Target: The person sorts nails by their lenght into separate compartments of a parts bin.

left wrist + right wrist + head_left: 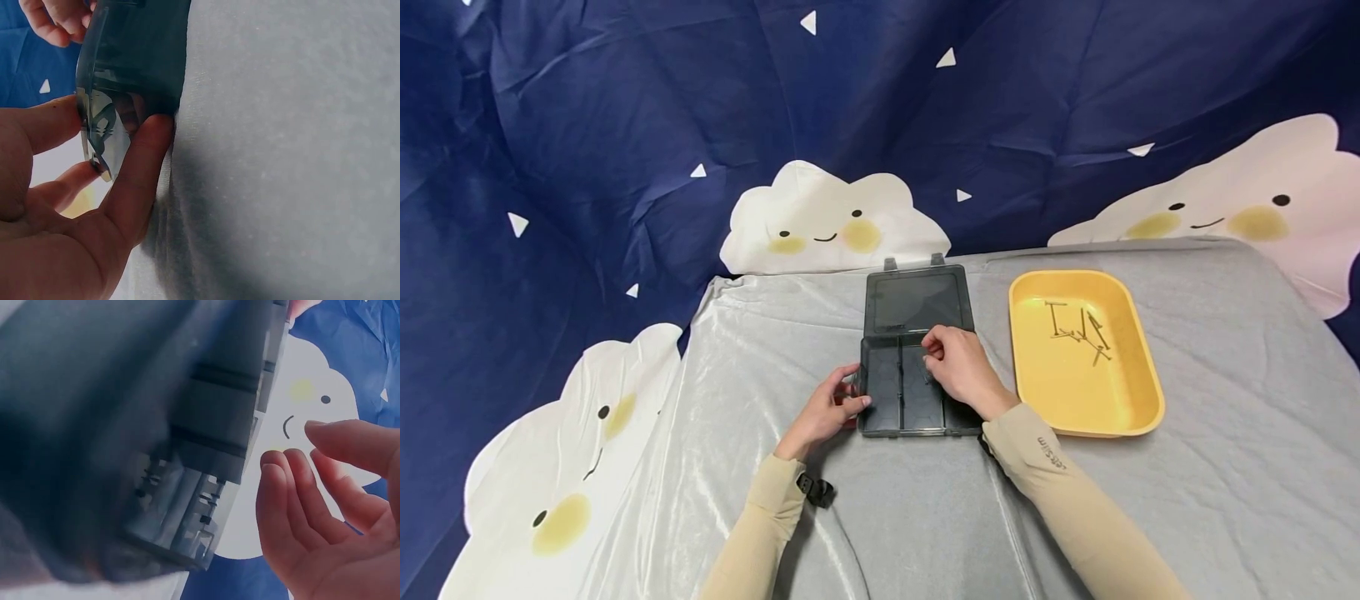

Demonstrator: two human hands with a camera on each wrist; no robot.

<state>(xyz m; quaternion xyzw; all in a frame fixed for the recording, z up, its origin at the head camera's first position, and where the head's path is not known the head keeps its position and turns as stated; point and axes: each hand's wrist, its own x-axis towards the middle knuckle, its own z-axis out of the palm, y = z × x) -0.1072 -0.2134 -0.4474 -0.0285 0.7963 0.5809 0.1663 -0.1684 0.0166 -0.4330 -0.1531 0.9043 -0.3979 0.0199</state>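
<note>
A dark see-through compartment box (882, 392) lies on the cloth with its lid (917, 302) tipped back. My left hand (826, 410) grips the box's left side, thumb at the near corner and fingers along the edge; the left wrist view shows this hand (94, 194) pinching the wall near a latch. My right hand (962, 367) hovers over the middle and right compartments with bent fingers. In the right wrist view the thumb and fingertips of this hand (337, 494) are apart with nothing between them. Something small and thin (927, 380) lies faintly visible in the middle compartment.
To the right stands a yellow tray (1067, 417) holding several thin metal screws or nails (1078, 333), too small to tell which. Grey cloth (1225, 467) covers the table. Behind it hangs a dark blue curtain (850, 83) with clouds.
</note>
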